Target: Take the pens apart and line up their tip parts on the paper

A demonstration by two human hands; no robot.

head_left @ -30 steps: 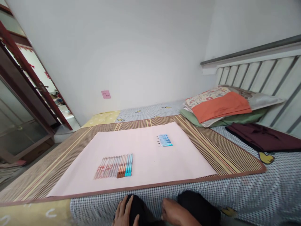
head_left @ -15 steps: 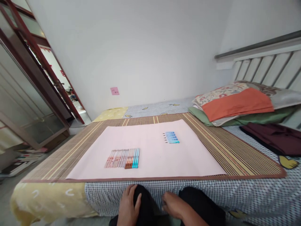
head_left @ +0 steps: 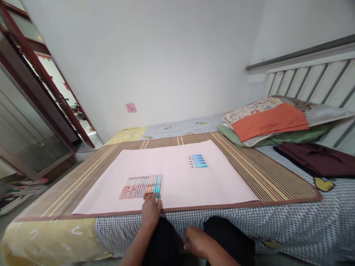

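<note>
A row of several slim pens (head_left: 141, 186) lies side by side on a pale pink sheet (head_left: 177, 184). Most of the row is whitish with reddish print; at its right end are brown-ended and turquoise ones. My left hand (head_left: 151, 210) reaches over the sheet's near edge, its fingertips at the lower ends of the brown and turquoise pens. Its thumb is apart from the fingers, and no pen is lifted. Farther right on the sheet lies a short stack of blue brush-tipped pens (head_left: 198, 161). My right hand (head_left: 196, 240) rests loosely closed between my knees, with nothing visible in it.
A striped mat (head_left: 266, 177) spreads under the sheet on a bed with a checked cover (head_left: 288, 225). Pillows (head_left: 270, 120) and a folded dark maroon cloth (head_left: 318, 159) lie at the right. My knees (head_left: 227, 234) are against the bed's near side. A door (head_left: 59, 98) stands at the left.
My left hand has left my knee and moved forward to the near ends of the pens. My right hand stays between the knees. The view has shifted slightly right.
</note>
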